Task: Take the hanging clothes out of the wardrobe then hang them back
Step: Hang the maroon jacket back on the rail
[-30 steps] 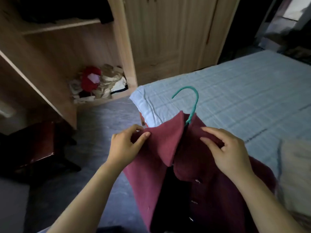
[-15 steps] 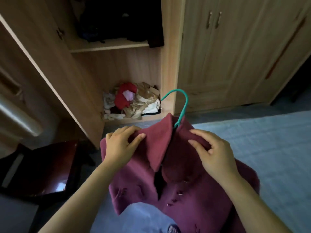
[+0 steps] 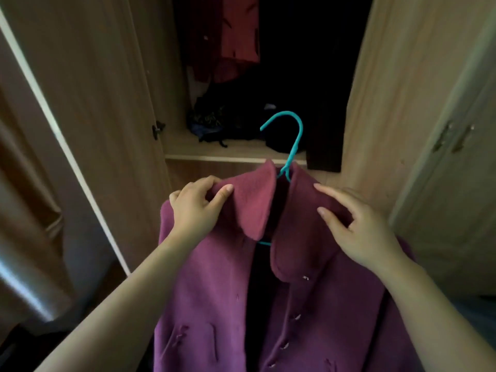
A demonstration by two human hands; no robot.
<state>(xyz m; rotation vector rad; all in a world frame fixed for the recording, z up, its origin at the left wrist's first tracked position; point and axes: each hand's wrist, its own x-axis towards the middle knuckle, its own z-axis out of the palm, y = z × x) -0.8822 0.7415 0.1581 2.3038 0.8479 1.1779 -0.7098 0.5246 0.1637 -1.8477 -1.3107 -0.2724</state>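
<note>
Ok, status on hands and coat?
Left hand grips coat collar; right hand pinches other side. Coat on teal hanger, hook free, facing open wardrobe. Dark clothes piled on shelf.

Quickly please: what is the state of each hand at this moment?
Left hand: closed, pinching the purple coat at its collar.
Right hand: closed, holding the coat at its other shoulder.

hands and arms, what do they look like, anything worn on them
The left hand and right hand are bare, with no gloves, rings or watch to be seen. The forearms are bare right down to the edge of the picture, with no sleeve or cuff in view. The nails look short and plain, though the light is dim.
</note>
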